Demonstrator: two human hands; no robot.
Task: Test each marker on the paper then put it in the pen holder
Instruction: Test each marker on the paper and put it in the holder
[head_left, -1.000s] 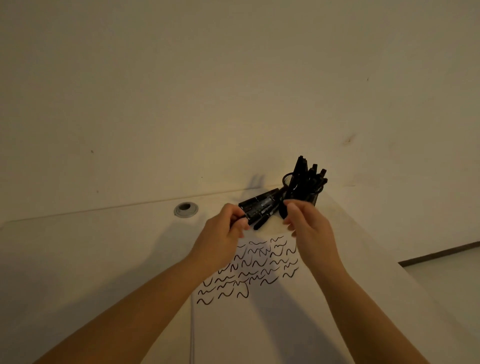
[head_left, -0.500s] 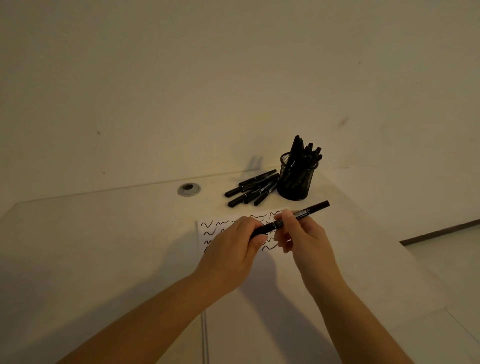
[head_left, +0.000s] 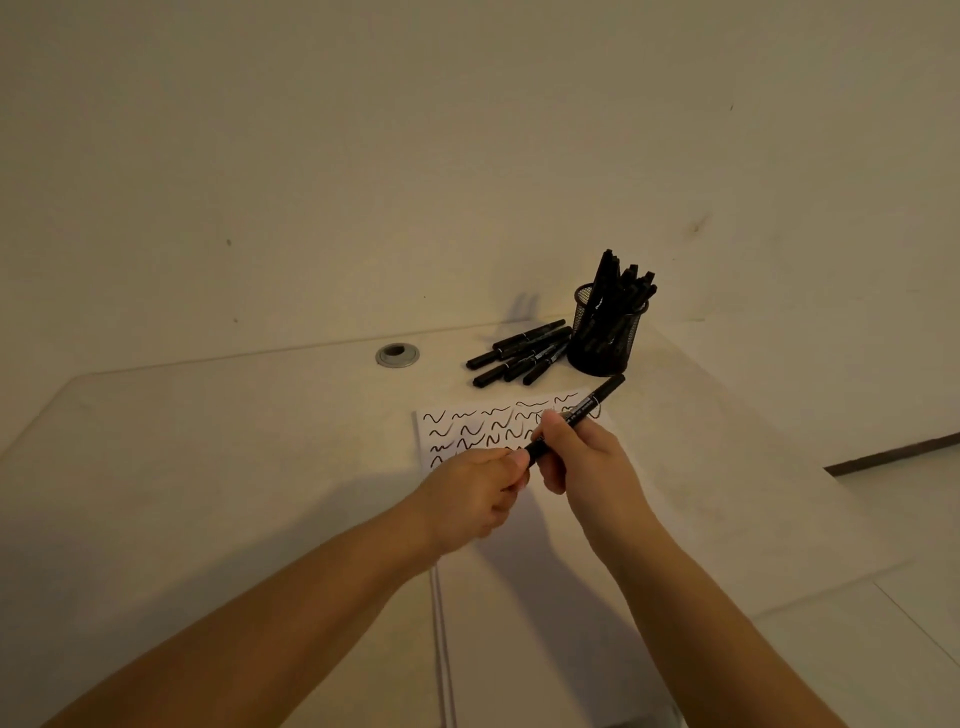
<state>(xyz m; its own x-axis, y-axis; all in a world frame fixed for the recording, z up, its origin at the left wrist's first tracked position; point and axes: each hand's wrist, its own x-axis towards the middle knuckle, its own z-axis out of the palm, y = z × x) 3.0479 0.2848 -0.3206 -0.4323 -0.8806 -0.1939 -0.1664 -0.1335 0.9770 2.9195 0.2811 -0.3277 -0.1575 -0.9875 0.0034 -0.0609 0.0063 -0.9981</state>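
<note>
Since half a second ago little has shifted: both hands hold the same black marker (head_left: 576, 420) above the paper (head_left: 470, 431), with the left hand (head_left: 480, 493) now at the marker's near end. Its fingers curl round that end, so whether a cap is on or coming off is hidden. The right hand (head_left: 584, 462) pinches the barrel between thumb and fingers, and the far end points up and right toward the mesh pen holder (head_left: 605, 338). Hands and forearms cover the lower rows of black squiggles on the sheet, and the sheet's right edge is hard to trace. Print on the barrel is too small to read. Beyond the paper, a loose pile of black markers (head_left: 519, 353) lies on the white table (head_left: 208, 467), just left of the holder, which stands upright, crammed with more markers. A round metal grommet (head_left: 397, 355) sits in the tabletop further left, near the wall (head_left: 363, 156)
</note>
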